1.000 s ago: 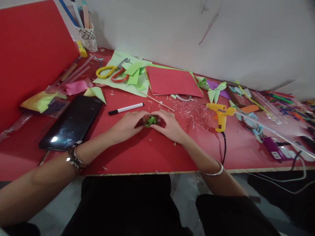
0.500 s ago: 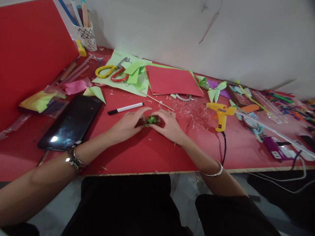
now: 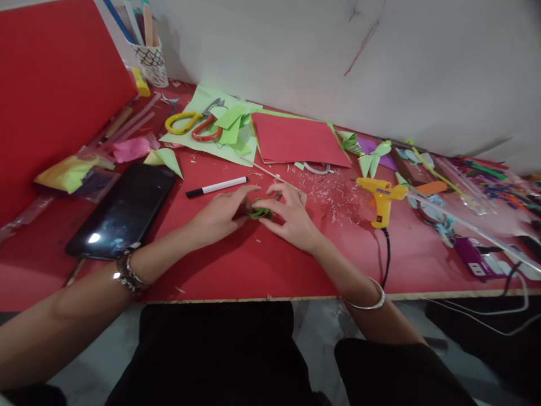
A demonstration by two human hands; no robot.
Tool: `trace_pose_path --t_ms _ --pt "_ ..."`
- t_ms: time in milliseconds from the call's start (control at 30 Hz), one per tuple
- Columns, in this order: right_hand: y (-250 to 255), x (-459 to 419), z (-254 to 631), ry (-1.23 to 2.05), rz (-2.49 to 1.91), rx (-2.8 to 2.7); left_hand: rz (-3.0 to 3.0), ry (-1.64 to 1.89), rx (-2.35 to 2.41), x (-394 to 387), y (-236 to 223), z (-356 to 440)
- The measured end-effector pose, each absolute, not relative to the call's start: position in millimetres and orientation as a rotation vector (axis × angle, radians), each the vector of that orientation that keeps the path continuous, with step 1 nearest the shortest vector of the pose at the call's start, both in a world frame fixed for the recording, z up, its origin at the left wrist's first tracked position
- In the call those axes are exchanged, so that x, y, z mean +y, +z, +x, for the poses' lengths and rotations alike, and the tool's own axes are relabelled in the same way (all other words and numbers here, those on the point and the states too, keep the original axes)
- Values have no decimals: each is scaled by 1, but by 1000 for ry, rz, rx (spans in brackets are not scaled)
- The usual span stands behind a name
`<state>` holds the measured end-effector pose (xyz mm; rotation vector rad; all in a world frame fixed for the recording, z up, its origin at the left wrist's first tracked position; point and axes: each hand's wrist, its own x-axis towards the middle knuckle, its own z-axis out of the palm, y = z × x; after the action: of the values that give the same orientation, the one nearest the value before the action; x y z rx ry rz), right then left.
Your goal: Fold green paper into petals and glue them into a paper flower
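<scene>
A small green folded paper piece [image 3: 258,212] lies on the red table [image 3: 262,265] between both my hands. My left hand [image 3: 220,213] rests on the table to its left, fingers stretched toward it and touching its edge. My right hand [image 3: 289,217] covers its right side, thumb and forefinger pinched on the paper, the other fingers spread above it. Most of the piece is hidden by my fingers.
A black tablet [image 3: 122,211] lies at the left, a marker [image 3: 216,186] just behind my hands. Scissors [image 3: 194,122] sit on green paper, beside a red sheet [image 3: 296,139]. A yellow glue gun [image 3: 381,197] with its cord stands right, with clutter beyond.
My right hand has shifted left over the green piece and spread its fingers. The left hand's fingers have stretched out flatter beside it.
</scene>
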<state>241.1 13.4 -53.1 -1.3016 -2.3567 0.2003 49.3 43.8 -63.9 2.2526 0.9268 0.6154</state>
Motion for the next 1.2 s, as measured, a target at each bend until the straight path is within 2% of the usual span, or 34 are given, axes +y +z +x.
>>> trace_pose_path --t_ms 333,1200 --pt "-52 10 239 -31 -1299 -2489 2275 610 898 43 -66 50" --pt "-51 13 242 104 -1302 -2393 2302 599 920 42 -63 49"
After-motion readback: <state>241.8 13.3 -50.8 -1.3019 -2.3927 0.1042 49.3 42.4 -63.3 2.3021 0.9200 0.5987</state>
